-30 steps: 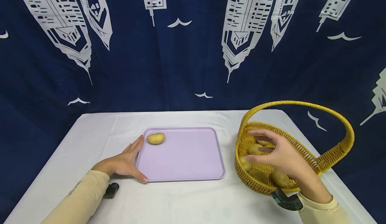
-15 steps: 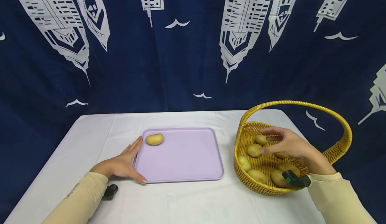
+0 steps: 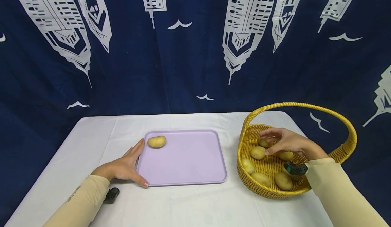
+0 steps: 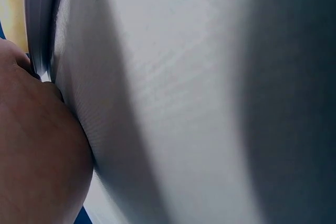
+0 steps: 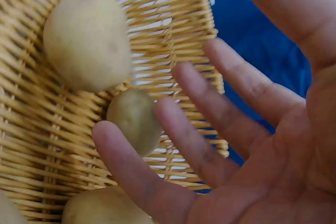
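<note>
A lilac tray (image 3: 189, 162) lies on the white-covered table with one potato (image 3: 156, 142) near its back left corner. My left hand (image 3: 124, 165) rests against the tray's left edge, thumb at the front corner and fingers spread toward the back. Over the yellow wicker basket (image 3: 248, 183), my right hand (image 3: 290, 143) hovers palm down with its fingers spread and holding nothing. Below its fingertips lies a potato (image 3: 263, 142), partly covered in the head view; a nearer potato (image 3: 257, 153) sits beside the thumb. The right wrist view shows small potatoes (image 5: 135, 121) past the fingertips.
Several more potatoes (image 3: 283, 181) lie in the basket. Its tall handle (image 3: 300, 105) arches over the basket, behind the right hand. A dark blue curtain (image 3: 189, 64) with white building prints hangs behind the table (image 3: 195, 206).
My right hand has moved back and a little right within the basket, toward the far potatoes, then dipped slightly left. The left hand and the tray stay in place.
</note>
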`<state>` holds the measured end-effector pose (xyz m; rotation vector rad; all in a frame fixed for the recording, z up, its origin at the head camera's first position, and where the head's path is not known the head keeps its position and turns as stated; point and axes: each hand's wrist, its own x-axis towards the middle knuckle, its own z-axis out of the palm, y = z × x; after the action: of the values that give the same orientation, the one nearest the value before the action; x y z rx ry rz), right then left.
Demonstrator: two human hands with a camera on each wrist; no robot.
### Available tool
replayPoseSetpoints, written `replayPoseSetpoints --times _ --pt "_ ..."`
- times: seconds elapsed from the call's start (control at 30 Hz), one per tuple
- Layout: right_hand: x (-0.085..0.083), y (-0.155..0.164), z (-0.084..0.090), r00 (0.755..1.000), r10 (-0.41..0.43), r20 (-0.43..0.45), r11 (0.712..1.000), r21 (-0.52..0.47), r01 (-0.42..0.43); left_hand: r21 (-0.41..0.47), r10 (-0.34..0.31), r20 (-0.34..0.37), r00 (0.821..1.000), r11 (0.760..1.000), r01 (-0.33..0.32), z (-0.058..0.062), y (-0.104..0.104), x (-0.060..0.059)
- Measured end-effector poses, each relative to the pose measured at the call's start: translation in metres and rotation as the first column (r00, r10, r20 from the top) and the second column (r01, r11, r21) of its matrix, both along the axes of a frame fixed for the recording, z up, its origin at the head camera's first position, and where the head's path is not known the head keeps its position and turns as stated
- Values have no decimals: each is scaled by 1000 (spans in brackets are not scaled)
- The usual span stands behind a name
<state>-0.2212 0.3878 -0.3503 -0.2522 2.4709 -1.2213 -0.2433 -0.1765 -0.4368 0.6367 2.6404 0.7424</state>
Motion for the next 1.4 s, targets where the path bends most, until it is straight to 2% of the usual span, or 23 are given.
replayPoseSetpoints --times 0.2,0.3,0.67,1.17,1.4 --pt "-10 1 -14 999 17 52 994 -107 -12 -3 -2 4 1000 1000 2 0 0 1" --pt "-11 0 -19 998 18 60 992 -129 -10 -1 -7 -3 1000 1000 7 -1 -1 1" --pt "-9 -8 -28 997 73 20 997 -22 -73 -1 5 6 1000 1000 -5 1 -1 1" --pt "-10 -16 -36 1000 28 13 999 -17 -28 2 6 9 1000 1000 -6 1 0 1" --pt "-8 -19 -38 1000 7 -6 1000 27 -7 4 8 9 1000 1000 -8 0 0 1"
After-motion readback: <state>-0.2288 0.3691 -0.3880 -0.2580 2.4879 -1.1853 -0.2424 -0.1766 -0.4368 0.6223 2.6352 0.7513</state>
